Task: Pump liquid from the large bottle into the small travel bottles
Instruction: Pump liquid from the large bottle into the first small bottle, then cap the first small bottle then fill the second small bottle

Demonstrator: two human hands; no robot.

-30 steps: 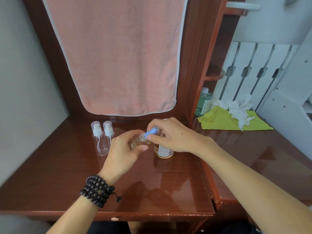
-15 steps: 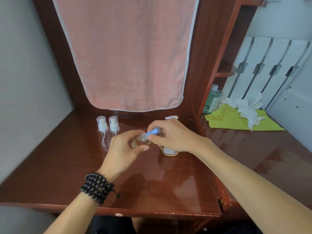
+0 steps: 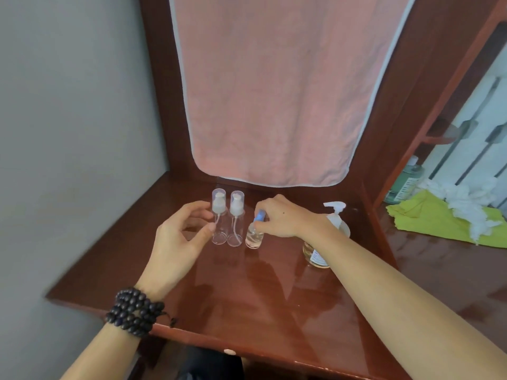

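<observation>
Worktop [image 3: 274, 311] of glossy reddish-brown wood, set in an alcove beside a grey wall, with a pink towel [image 3: 274, 91] hanging over its back panel. Three small travel bottles stand upright in a row near the back: two clear ones with white pump tops under clear caps, the left clear bottle [image 3: 219, 220] and the middle clear bottle [image 3: 236, 222] just beside each other, then a shorter blue-topped bottle [image 3: 254, 235] holding pale liquid at the row's right end. Right hand [image 3: 282, 219] pinches the blue top of that short bottle, which rests on the wood. Left hand [image 3: 178, 237], with a dark bead bracelet [image 3: 134, 315] at the wrist, has thumb and fingers curved around the left clear bottle, fingertips at its side; a firm grip cannot be told. Large pump bottle [image 3: 326, 242] with a white pump head and amber liquid stands upright to the right, partly behind the right forearm, apart from the row. Adjoining surface at far right: green bottle [image 3: 404, 182], yellow-green cloth [image 3: 433, 218], crumpled white tissue [image 3: 466, 201].
</observation>
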